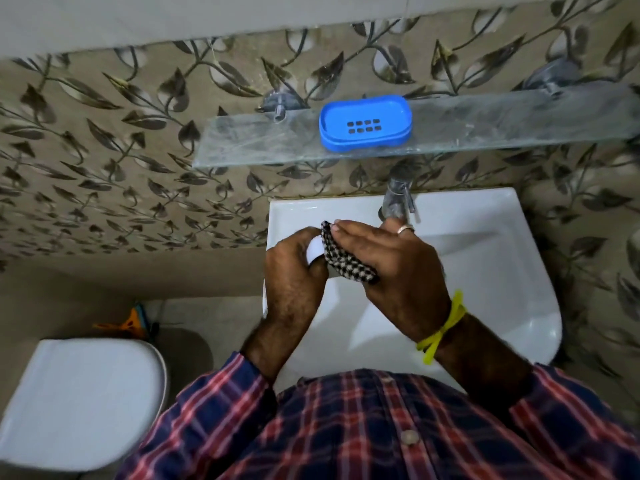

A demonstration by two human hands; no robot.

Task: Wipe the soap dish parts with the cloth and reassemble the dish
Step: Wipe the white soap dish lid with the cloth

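A blue soap dish with a slotted insert sits on the glass shelf above the basin. Over the basin, my left hand grips a small white object, mostly hidden by my fingers. My right hand presses a black-and-white checked cloth flat against that white object. The two hands touch at the cloth.
The white wash basin is below my hands, with a chrome tap just beyond them. A white toilet lid lies at the lower left. Leaf-patterned tiles cover the wall.
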